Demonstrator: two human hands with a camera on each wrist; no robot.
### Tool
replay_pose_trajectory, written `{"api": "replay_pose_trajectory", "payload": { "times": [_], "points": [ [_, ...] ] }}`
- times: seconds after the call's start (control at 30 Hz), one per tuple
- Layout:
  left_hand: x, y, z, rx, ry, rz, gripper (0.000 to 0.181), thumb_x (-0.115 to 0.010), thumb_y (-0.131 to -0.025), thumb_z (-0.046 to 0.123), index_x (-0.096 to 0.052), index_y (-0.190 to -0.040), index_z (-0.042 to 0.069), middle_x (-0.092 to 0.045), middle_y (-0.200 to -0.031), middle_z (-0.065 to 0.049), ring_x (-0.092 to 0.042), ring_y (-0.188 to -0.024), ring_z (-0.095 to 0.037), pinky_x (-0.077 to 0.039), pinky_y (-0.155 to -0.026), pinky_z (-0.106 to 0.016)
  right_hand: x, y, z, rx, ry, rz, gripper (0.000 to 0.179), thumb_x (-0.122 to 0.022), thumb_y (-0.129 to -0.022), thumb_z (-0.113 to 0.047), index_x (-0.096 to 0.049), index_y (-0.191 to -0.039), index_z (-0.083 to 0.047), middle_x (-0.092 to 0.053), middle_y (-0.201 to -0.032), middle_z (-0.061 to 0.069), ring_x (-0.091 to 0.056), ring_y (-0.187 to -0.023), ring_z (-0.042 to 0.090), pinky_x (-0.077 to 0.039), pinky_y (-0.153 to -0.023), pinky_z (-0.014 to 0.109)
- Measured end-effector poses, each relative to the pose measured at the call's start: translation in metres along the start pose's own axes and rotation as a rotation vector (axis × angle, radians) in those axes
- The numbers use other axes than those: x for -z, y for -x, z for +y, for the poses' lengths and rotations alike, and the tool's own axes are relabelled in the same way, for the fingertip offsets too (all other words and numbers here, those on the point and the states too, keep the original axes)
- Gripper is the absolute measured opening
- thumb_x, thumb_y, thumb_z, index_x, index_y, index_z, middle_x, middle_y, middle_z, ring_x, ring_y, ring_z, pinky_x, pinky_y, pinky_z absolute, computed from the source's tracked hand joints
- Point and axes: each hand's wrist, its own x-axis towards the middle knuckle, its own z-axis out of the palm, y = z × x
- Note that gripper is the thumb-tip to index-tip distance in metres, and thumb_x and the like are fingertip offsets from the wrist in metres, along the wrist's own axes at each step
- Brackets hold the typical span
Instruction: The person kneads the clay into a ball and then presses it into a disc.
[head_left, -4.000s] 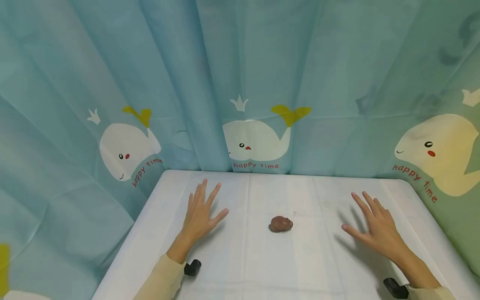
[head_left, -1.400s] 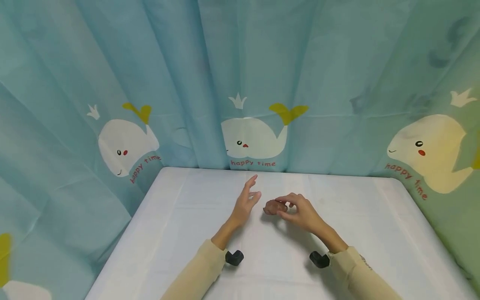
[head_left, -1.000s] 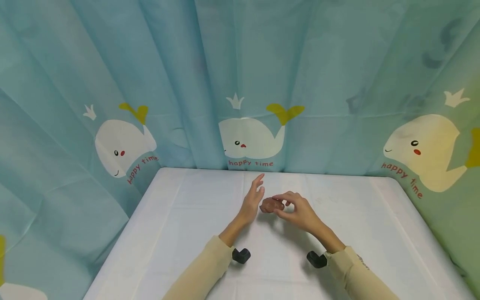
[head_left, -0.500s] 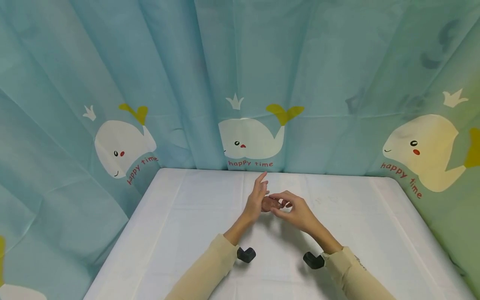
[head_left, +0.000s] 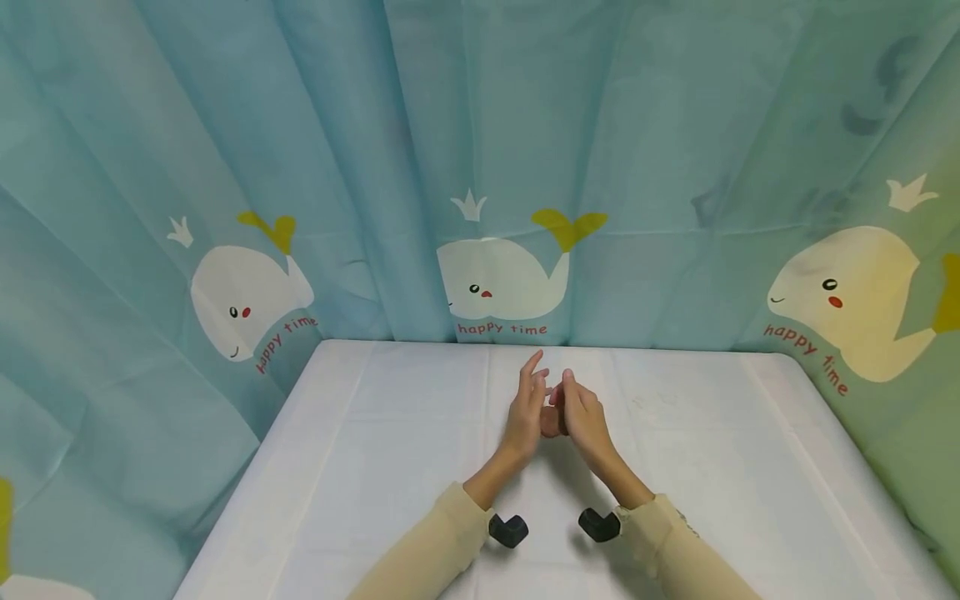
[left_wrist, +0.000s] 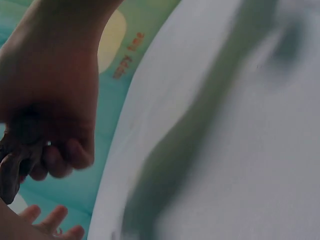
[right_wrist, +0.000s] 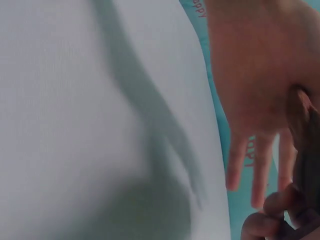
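Sitting between the two hands, a brown lump (head_left: 551,422) touches the left palm just below the fingers and is partly covered on its other side. It looks as though the step in hand is working it between both palms; the next move seems to call for even pressure from each side. It shows no clear front, and its long axis may run from palm to palm, but too much is hidden to be sure. The right hand (head_left: 587,423) has its fingers curled round the lump; the left hand (head_left: 523,421) holds its fingers straight and slightly spread. Beneath the fingers lies the white surface (head_left: 375,467); beyond them hangs a whale-print curtain (head_left: 345,167).
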Motion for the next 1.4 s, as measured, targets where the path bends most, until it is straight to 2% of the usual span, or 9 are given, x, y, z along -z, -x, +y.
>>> {"api": "replay_pose_trajectory", "payload": {
  "times": [0.1, 0.23, 0.37, 0.43, 0.53, 0.8, 1.07, 1.27, 1.4],
  "points": [
    [-0.002, 0.008, 0.020, -0.015, 0.022, 0.022, 0.048, -0.031, -0.111, 0.015, -0.031, -0.158, 0.006, -0.047, -0.150, -0.027, -0.045, -0.140, -0.040, -0.037, -0.112, -0.060, -0.004, 0.001, -0.001, -0.005, -0.009, 0.019, 0.060, -0.028, -0.112, -0.050, -0.064, -0.098, -0.004, -0.051, -0.067, 0.001, -0.048, -0.061, 0.017, -0.042, -0.056, 0.031],
    [-0.007, 0.005, 0.006, -0.027, 0.075, 0.052, 0.051, -0.030, -0.112, 0.029, -0.030, -0.160, 0.014, -0.042, -0.154, -0.022, -0.045, -0.140, -0.039, -0.036, -0.112, -0.060, -0.007, 0.003, -0.002, -0.017, -0.041, 0.010, 0.051, -0.029, -0.112, -0.050, -0.059, -0.116, -0.009, -0.051, -0.074, 0.005, -0.050, -0.065, 0.019, -0.043, -0.059, 0.032],
    [-0.010, -0.001, -0.011, -0.001, 0.171, 0.036, 0.053, -0.027, -0.111, 0.034, -0.027, -0.162, 0.021, -0.037, -0.158, -0.018, -0.046, -0.139, -0.042, -0.032, -0.114, -0.062, -0.008, 0.006, -0.004, 0.027, -0.096, -0.011, 0.051, -0.031, -0.111, -0.045, -0.045, -0.147, -0.013, -0.053, -0.122, 0.019, -0.055, -0.108, 0.032, -0.046, -0.090, 0.048],
    [-0.010, -0.001, -0.009, 0.012, 0.218, 0.020, 0.053, -0.026, -0.110, 0.034, -0.026, -0.162, 0.021, -0.035, -0.160, -0.018, -0.044, -0.139, -0.044, -0.029, -0.114, -0.065, -0.007, 0.008, -0.006, 0.064, -0.152, -0.030, 0.056, -0.030, -0.111, -0.044, -0.029, -0.161, -0.018, -0.037, -0.151, 0.020, -0.039, -0.138, 0.034, -0.031, -0.110, 0.059],
    [-0.010, -0.001, -0.005, 0.028, 0.269, -0.006, 0.055, -0.025, -0.109, 0.036, -0.024, -0.163, 0.023, -0.031, -0.162, -0.016, -0.042, -0.142, -0.044, -0.024, -0.115, -0.069, -0.004, 0.011, -0.008, 0.097, -0.272, -0.074, 0.060, -0.027, -0.111, -0.043, -0.009, -0.167, -0.031, -0.014, -0.169, 0.010, -0.015, -0.155, 0.031, -0.009, -0.119, 0.067],
    [-0.011, -0.003, 0.000, -0.003, 0.312, -0.017, 0.057, -0.025, -0.109, 0.036, -0.022, -0.163, 0.020, -0.024, -0.166, -0.014, -0.030, -0.149, -0.038, -0.017, -0.118, -0.066, -0.005, 0.014, -0.013, 0.167, -0.527, -0.127, 0.058, -0.025, -0.112, -0.042, -0.007, -0.167, -0.034, -0.009, -0.171, 0.002, -0.006, -0.158, 0.028, -0.001, -0.124, 0.057],
    [-0.016, -0.002, 0.002, -0.051, 0.286, -0.036, 0.061, -0.025, -0.108, 0.037, -0.014, -0.165, 0.017, -0.016, -0.169, -0.011, -0.018, -0.155, -0.034, -0.015, -0.122, -0.059, -0.011, 0.020, -0.013, 0.167, -0.600, -0.109, 0.059, -0.024, -0.112, -0.039, -0.006, -0.167, -0.028, -0.009, -0.172, 0.001, -0.005, -0.158, 0.022, 0.000, -0.126, 0.047],
    [-0.021, 0.001, 0.003, -0.091, 0.257, -0.004, 0.062, -0.027, -0.108, 0.036, -0.015, -0.165, 0.015, -0.016, -0.170, -0.010, -0.014, -0.156, -0.024, -0.013, -0.123, -0.055, -0.014, 0.024, -0.016, 0.151, -0.668, -0.101, 0.060, -0.024, -0.112, -0.041, -0.006, -0.167, -0.029, -0.006, -0.172, -0.001, -0.004, -0.158, 0.023, -0.002, -0.125, 0.049],
    [-0.023, 0.002, 0.003, -0.069, 0.315, 0.017, 0.061, -0.026, -0.108, 0.035, -0.015, -0.165, 0.016, -0.016, -0.169, -0.010, -0.014, -0.156, -0.027, -0.013, -0.123, -0.056, -0.016, 0.027, -0.021, 0.162, -0.681, -0.088, 0.059, -0.022, -0.112, -0.042, -0.005, -0.167, -0.028, -0.007, -0.172, -0.001, -0.005, -0.158, 0.019, -0.003, -0.126, 0.047]
  ]
}}
